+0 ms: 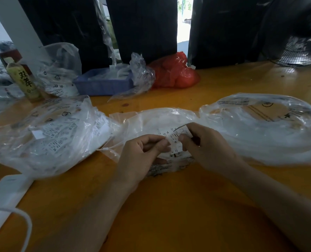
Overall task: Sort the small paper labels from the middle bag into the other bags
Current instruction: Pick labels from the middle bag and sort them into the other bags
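Paper labels (pixel 175 140) pinched between both hands, left hand (pixel 142 153) and right hand (pixel 205 148), fingers peeling one free over the middle bag (pixel 151 120) to read its size.

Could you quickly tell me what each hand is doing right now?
Left hand: pinching the small white printed paper labels.
Right hand: pinching the same labels.

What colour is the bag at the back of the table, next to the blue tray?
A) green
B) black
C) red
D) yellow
C: the crumpled bag lying just right of the blue tray, near the table's far edge, is plainly red.
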A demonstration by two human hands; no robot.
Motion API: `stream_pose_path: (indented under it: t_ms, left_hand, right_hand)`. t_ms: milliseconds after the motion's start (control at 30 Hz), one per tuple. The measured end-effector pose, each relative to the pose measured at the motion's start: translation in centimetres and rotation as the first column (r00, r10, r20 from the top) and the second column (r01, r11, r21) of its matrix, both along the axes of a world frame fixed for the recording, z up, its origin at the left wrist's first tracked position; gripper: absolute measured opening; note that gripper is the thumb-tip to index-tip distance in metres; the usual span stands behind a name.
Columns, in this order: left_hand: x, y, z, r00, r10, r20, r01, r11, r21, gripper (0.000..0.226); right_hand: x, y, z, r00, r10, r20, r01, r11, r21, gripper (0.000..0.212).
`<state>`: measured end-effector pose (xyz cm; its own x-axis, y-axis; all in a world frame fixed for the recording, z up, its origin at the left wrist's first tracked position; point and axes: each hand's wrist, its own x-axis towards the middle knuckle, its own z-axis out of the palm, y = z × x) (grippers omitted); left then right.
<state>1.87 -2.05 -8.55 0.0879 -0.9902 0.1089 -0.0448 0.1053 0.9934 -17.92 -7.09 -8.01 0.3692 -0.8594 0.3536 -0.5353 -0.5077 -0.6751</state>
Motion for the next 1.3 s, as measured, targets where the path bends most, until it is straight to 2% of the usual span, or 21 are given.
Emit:
stream_pose_path:
  t_ms: [67,267,367,433,567,767,933,1133,1300]
  left_hand:
    - [0.1,0.1,0.1,1.0,0.008,-0.013,-0.008,1.0,-0.005,0.026]
    - [-0.1,0.1,0.1,0.998,0.058,0.025,-0.057,0.998,-0.012,0.018]
    - [-0.1,0.1,0.1,0.998,0.067,-0.008,-0.067,0.998,0.003,0.017]
    - [-0.2,0.1,0.3,0.997,0.07,-0.034,-0.07,0.997,0.014,0.015]
    - [-0.2,0.1,0.4,0.994,0.084,-0.069,-0.081,0.995,0.049,0.016]
    - [-0.1,0.1,0.5,0.995,0.088,-0.056,-0.084,0.994,0.062,0.017]
    - [0.0,0.1,0.6,0.993,0.085,-0.081,-0.08,0.994,0.071,0.018]
    - [-0.2,0.2,0.5,0.997,0.061,-0.052,-0.058,0.996,0.062,0.02]
    - [-0.1,0.1,0.5,0.995,0.088,-0.048,-0.086,0.995,0.055,0.022]
  right_hand:
    - [0.1,0.0,0.1,0.999,0.005,0.042,-0.004,1.0,-0.001,0.004]
    - [0.4,0.3,-0.2,0.993,0.094,-0.072,-0.094,0.996,-0.002,0.017]
    - [0.5,0.4,-0.3,0.993,0.105,-0.048,-0.103,0.994,0.038,0.018]
    - [0.5,0.4,-0.3,0.999,0.049,0.004,-0.049,0.998,0.044,0.029]
    - [0.5,0.3,0.0,0.993,-0.114,0.044,0.117,0.991,-0.07,0.012]
    - [1.0,1.1,0.1,0.996,-0.042,0.082,0.052,0.99,-0.133,0.015]
    - [0.6,0.8,0.6,0.985,-0.095,0.141,0.116,0.983,-0.144,0.015]
    - [1.2,1.4,0.4,0.997,0.013,0.082,-0.002,0.991,-0.133,0.014]
    - [1.4,1.7,0.3,0.989,0.083,0.123,-0.075,0.995,-0.07,0.02]
